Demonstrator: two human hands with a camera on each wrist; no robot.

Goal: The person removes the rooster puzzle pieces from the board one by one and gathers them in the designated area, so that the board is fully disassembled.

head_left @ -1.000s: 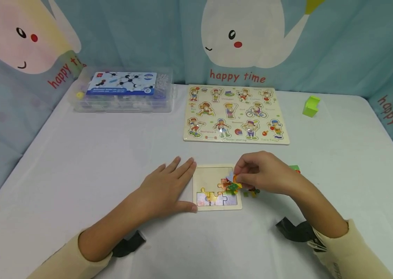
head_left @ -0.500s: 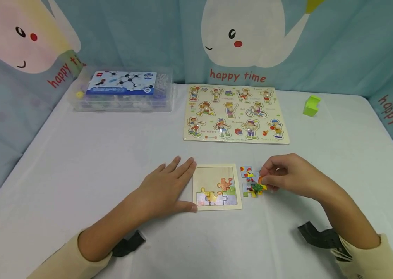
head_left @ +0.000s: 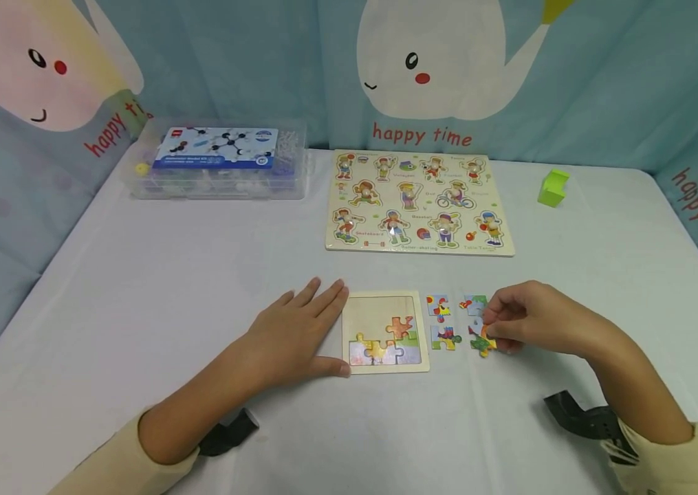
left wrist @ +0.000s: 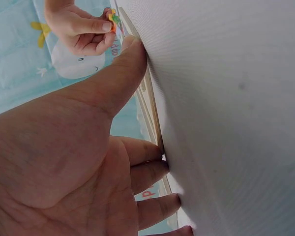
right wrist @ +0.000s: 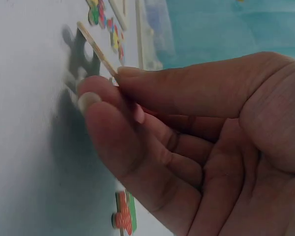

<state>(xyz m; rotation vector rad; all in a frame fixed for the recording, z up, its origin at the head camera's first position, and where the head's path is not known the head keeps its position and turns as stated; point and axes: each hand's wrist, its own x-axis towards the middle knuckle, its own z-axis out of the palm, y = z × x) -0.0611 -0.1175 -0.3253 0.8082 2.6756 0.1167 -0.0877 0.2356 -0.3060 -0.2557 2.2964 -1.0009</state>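
Note:
A small wooden jigsaw tray [head_left: 379,302] lies on the white table, with several joined pieces along its bottom and right side. My left hand [head_left: 296,337] lies with straight fingers against the tray's left edge, thumb at the lower corner. Right of the tray, my right hand [head_left: 528,320] pinches a colourful puzzle piece [head_left: 483,342] between thumb and fingers. In the right wrist view that puzzle piece [right wrist: 96,48] appears edge-on, its shadow on the cloth. Two loose pieces, an upper one [head_left: 439,306] and a lower one [head_left: 444,337], lie between tray and hand. Another piece [head_left: 474,304] lies by the right fingertips.
Behind the tray lies a larger wooden board [head_left: 419,203] with sports figures. A clear plastic box [head_left: 219,182] with a molecule-model label stands at the back left. A green block [head_left: 553,188] sits at the back right. A blue curtain [head_left: 336,69] hangs behind the table.
My right hand has moved right, away from over the tray, carrying the pinched puzzle piece past the loose pieces, which now show. My left hand stays at the tray's edge.

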